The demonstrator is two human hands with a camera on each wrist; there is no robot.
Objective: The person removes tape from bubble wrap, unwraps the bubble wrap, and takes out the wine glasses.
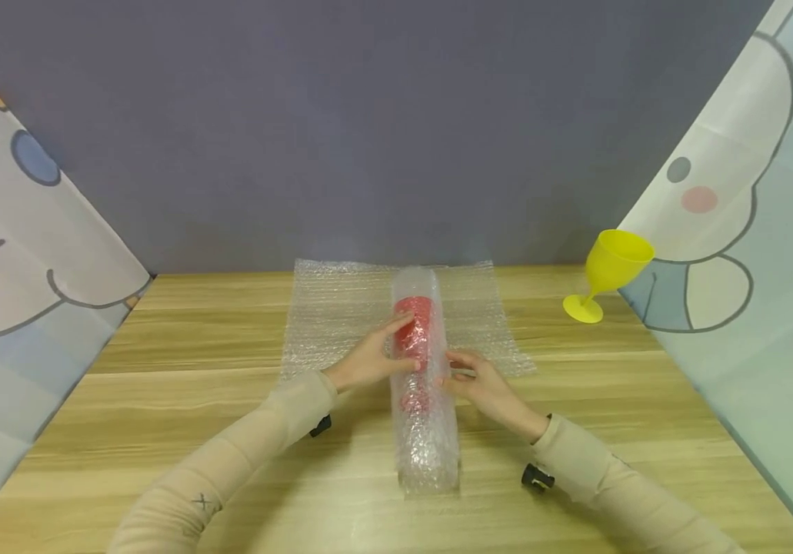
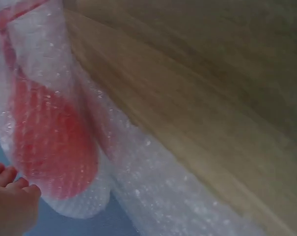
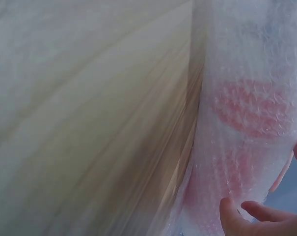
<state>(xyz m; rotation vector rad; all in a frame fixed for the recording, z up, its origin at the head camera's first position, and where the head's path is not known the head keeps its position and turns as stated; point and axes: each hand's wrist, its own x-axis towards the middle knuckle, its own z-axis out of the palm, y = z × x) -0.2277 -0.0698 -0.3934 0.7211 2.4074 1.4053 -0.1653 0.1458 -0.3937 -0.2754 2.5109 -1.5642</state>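
A red goblet lies inside a long roll of bubble wrap, its bowl toward the back and its round foot nearer the front. My left hand reaches onto the roll from the left, with thumb and forefinger spread apart over the wrapped bowl. On the other side, my right hand has its fingertips right at the roll's right edge, slightly bent. Through the clear layers the goblet's red foot shows in the right wrist view, and its bowl in the left wrist view.
The flat part of the bubble wrap sheet spreads across the back of the wooden table. A yellow goblet stands upright at the back right. Behind rises a grey wall, with cartoon-print cloth on both sides.
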